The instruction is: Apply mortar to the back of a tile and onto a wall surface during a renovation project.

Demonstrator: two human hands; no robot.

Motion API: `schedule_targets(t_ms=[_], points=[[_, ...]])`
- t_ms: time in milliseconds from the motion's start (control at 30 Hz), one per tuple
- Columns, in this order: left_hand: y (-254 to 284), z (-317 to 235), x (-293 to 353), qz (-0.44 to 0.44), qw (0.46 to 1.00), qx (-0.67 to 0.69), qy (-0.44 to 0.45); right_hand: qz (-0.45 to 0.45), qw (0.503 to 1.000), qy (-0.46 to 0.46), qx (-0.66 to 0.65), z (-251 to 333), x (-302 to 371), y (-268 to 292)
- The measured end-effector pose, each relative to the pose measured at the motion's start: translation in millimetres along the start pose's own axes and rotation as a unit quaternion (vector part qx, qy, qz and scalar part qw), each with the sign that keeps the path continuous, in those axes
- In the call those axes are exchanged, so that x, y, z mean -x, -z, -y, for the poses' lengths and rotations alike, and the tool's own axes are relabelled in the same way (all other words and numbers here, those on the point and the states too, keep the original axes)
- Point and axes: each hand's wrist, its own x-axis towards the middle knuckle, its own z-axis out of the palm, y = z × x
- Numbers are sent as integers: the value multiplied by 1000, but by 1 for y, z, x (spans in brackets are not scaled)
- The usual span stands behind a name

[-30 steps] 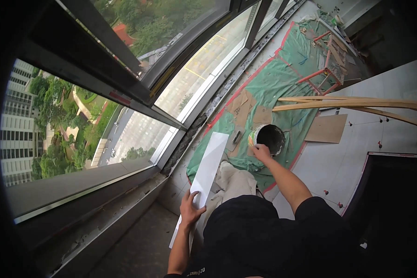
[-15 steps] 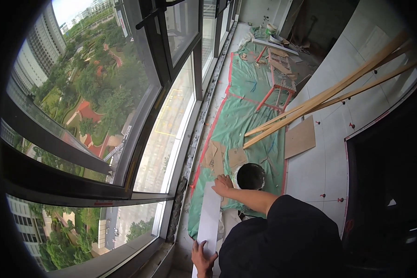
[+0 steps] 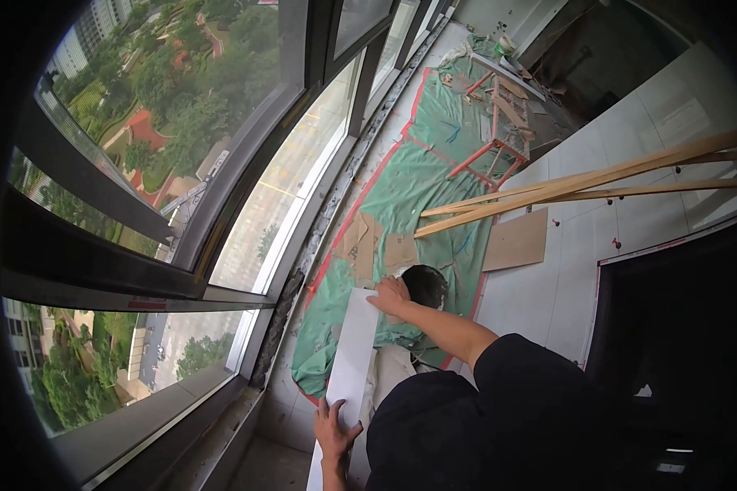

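Observation:
A long, narrow white strip (image 3: 354, 352), which looks like cut tile, slants from the lower edge toward the middle of the head view. My right hand (image 3: 391, 295) grips the corner of its far end, fingers curled over the edge. Farther down the strip, my left hand (image 3: 336, 432) spans its width, with the thumb on the right side and fingers on the left. A round bucket with a dark inside (image 3: 426, 286) stands just beyond my right hand. Parts of the strip beneath my left hand and forearm are hidden.
Green sheeting (image 3: 385, 192) with red tape edges covers the floor, bearing cardboard pieces (image 3: 359, 244). Long wooden battens (image 3: 540, 192) lean across from the right. A red metal stand (image 3: 499, 131) is farther back. Large windows (image 3: 303, 172) line the left side; white tiles (image 3: 581, 221) the right.
The view has tilted and shifted, so the surroundings appear turned. Both hands keep their hold on the white strip, which now lies more slanted in the picture.

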Motion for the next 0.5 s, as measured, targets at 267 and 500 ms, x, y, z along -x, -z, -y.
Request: schedule_targets(t_ms=[267,500], points=[[3,12,13,16,999,23,23,33,996,60,-53,31,-29,-23],[6,14,16,7,999,44,21,-55,976,38,-209,-63,-101,90]])
